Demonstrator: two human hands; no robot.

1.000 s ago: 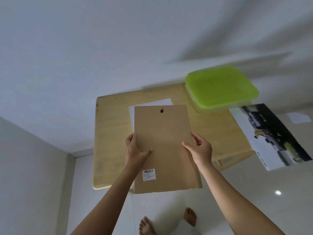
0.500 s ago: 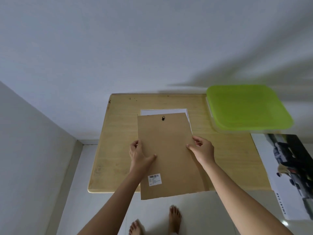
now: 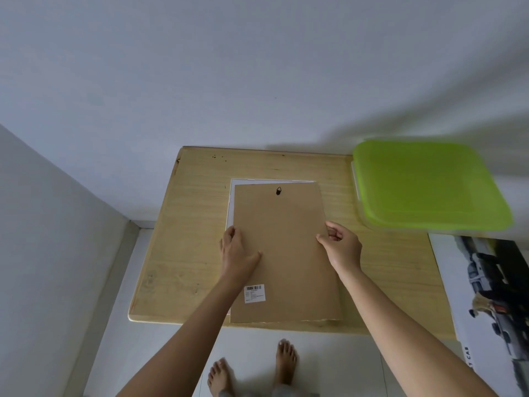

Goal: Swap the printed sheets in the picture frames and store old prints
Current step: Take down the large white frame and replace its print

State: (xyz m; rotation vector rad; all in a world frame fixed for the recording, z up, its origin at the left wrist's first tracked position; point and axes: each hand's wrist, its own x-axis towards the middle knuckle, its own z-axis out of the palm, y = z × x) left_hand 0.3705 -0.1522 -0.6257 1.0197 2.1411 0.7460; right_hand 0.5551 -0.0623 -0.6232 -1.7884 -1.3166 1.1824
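Board held by both edges over a white sheet

Cardboard backing board (image 3: 283, 253), brown and plain, lies lengthwise over the middle of a pale wooden table (image 3: 189, 239), its long sides running from near to far. The left hand (image 3: 236, 255) grips the board's left edge about halfway along, thumb lying on top and fingers curled round the edge. The right hand (image 3: 342, 247) pinches the right edge opposite it, thumb on the top face and fingers tucked beneath. Whether the board rests flat or is held slightly off the surface cannot be told.

A small black hanging hook (image 3: 278, 191) sits near the board's far end, and a white barcode label (image 3: 254, 293) is stuck near its near left corner. Under the board a white sheet (image 3: 232, 196) shows as a narrow strip along the far and left edges; whether it is loose paper or part of a frame is not clear.

At the far right corner of the table stands a clear box with a green lid (image 3: 426, 184), closed. Just near of it, off the table's right side, lies a large print (image 3: 486, 296) showing vehicles. The person's bare feet (image 3: 286, 359) stand on a pale tiled floor (image 3: 329, 365) at the table's near edge.
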